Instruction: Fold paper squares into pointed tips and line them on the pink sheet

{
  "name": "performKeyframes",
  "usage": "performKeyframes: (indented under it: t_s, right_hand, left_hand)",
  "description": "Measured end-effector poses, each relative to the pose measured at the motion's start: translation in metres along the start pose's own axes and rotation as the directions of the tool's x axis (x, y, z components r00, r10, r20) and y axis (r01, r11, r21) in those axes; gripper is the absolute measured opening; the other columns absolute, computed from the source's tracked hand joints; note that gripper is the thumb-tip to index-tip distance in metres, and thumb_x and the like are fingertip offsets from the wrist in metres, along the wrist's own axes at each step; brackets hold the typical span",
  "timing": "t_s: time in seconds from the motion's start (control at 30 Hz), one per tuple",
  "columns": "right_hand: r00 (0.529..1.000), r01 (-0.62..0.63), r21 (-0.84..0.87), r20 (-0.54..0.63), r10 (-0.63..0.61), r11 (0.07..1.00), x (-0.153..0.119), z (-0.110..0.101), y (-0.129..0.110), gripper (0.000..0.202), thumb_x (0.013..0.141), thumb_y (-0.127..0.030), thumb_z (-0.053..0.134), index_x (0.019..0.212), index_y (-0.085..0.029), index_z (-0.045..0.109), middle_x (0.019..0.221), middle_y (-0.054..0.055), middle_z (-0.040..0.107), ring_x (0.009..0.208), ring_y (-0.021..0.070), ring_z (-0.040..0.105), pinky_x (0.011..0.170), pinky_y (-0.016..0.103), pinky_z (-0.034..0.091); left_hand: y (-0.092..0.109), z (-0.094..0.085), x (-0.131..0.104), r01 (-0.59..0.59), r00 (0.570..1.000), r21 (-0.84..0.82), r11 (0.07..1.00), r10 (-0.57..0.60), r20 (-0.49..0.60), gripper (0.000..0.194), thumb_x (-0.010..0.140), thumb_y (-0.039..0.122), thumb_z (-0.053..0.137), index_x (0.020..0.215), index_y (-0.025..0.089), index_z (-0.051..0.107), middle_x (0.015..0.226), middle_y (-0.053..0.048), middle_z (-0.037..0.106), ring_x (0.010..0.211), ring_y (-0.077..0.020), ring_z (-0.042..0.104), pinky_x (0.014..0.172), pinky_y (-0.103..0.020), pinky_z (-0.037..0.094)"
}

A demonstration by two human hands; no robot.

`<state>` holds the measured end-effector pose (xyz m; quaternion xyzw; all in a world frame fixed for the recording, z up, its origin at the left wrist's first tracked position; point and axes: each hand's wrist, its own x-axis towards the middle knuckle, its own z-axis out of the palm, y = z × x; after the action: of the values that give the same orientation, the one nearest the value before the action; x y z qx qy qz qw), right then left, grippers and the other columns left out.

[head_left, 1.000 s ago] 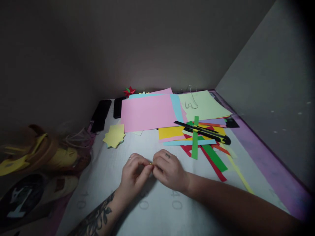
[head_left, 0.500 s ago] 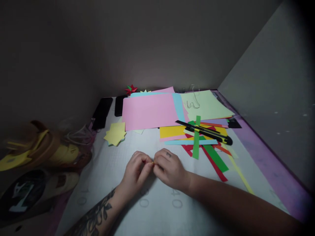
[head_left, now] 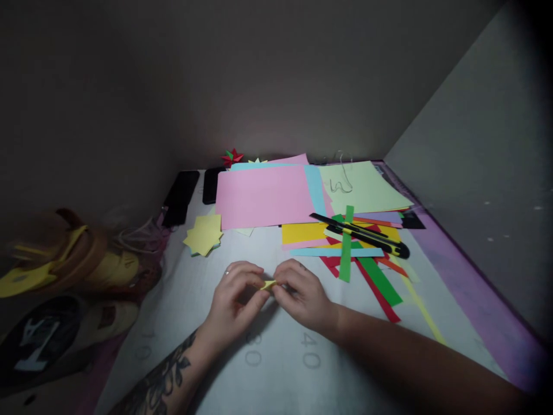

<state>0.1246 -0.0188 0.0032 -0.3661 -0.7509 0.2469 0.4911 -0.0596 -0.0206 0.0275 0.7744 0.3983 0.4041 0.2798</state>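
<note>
A small folded piece of yellow paper (head_left: 268,285) is pinched between my two hands above the pale mat. My left hand (head_left: 239,297) grips its left end with thumb and fingers, and a ring shows on one finger. On the other end, the thumb and fingertips of my right hand (head_left: 302,297) close round the paper. Much of the piece is hidden by the fingers. Beyond my left hand lies a pile of yellow paper squares (head_left: 204,235), fanned so the corners stick out.
Coloured paper strips (head_left: 375,274) with a black and yellow box cutter (head_left: 367,235) on top lie right of my hands. Pink paper (head_left: 263,196), pale green sheets (head_left: 365,184), phones (head_left: 181,190) and a red-green folded star (head_left: 232,157) are farther back. Pots (head_left: 103,268) stand left.
The hands have moved slightly apart, and more of the yellow folded paper shows between the fingertips. The left fingers have lifted a little off the thumb.
</note>
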Motion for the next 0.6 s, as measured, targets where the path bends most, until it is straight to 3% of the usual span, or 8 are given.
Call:
performKeyframes:
  t_s: [0.17, 0.3, 0.43, 0.53, 0.6]
  right_hand:
    - [1.0, 0.016, 0.032, 0.018, -0.017, 0.999, 0.0006, -0.0002, -0.0005, 0.012, 0.083, -0.009, 0.054, 0.084, -0.021, 0.056, 0.083, 0.005, 0.058, 0.081, 0.0175, 0.058, 0.071, 0.031, 0.05]
    - [0.999, -0.009, 0.046, 0.033, 0.008, 0.999, 0.0001, 0.0001, 0.0008, 0.011, 0.083, -0.01, 0.055, 0.083, -0.021, 0.056, 0.083, 0.005, 0.058, 0.081, 0.0172, 0.058, 0.071, 0.031, 0.049]
    - [0.998, -0.039, 0.078, 0.05, 0.035, 0.996, 0.0, 0.0004, 0.0015, 0.009, 0.083, -0.012, 0.055, 0.083, -0.021, 0.056, 0.083, 0.004, 0.057, 0.08, 0.0168, 0.058, 0.069, 0.03, 0.048]
    - [0.995, -0.077, 0.114, 0.065, 0.07, 0.991, -0.0005, 0.0008, 0.0013, 0.009, 0.083, -0.012, 0.055, 0.082, -0.021, 0.055, 0.082, 0.004, 0.056, 0.079, 0.0163, 0.057, 0.066, 0.029, 0.047]
    - [0.991, -0.115, 0.124, 0.076, 0.106, 0.986, -0.0011, 0.0008, 0.001, 0.008, 0.082, -0.013, 0.056, 0.084, -0.021, 0.056, 0.082, 0.003, 0.057, 0.077, 0.0157, 0.056, 0.062, 0.027, 0.045]
  left_hand:
    - [0.0012, 0.0034, 0.002, 0.048, 0.999, -0.095, 0.994, -0.046, 0.021, 0.008, 0.082, 0.011, 0.062, 0.081, 0.019, 0.063, 0.092, -0.006, 0.069, 0.093, -0.0184, 0.062, 0.084, -0.035, 0.049]
    - [0.002, 0.0035, 0.0017, 0.179, 0.983, -0.19, 0.965, -0.171, 0.061, 0.006, 0.082, 0.014, 0.064, 0.077, 0.018, 0.066, 0.082, -0.004, 0.072, 0.081, -0.0162, 0.067, 0.075, -0.03, 0.052]
    - [0.0026, 0.0031, -0.0013, 0.293, 0.956, -0.182, 0.939, -0.29, 0.044, 0.006, 0.08, 0.017, 0.066, 0.075, 0.017, 0.064, 0.077, -0.003, 0.072, 0.073, -0.015, 0.068, 0.068, -0.026, 0.053]
    - [0.0021, 0.0036, -0.0029, 0.293, 0.956, -0.108, 0.95, -0.294, 0.001, 0.006, 0.08, 0.017, 0.065, 0.075, 0.018, 0.063, 0.072, -0.001, 0.071, 0.068, -0.0134, 0.067, 0.063, -0.023, 0.051]
    - [0.0011, 0.0041, -0.0038, 0.229, 0.973, -0.048, 0.972, -0.23, -0.004, 0.005, 0.081, 0.017, 0.064, 0.077, 0.018, 0.063, 0.073, -0.001, 0.07, 0.066, -0.0128, 0.066, 0.062, -0.022, 0.05]
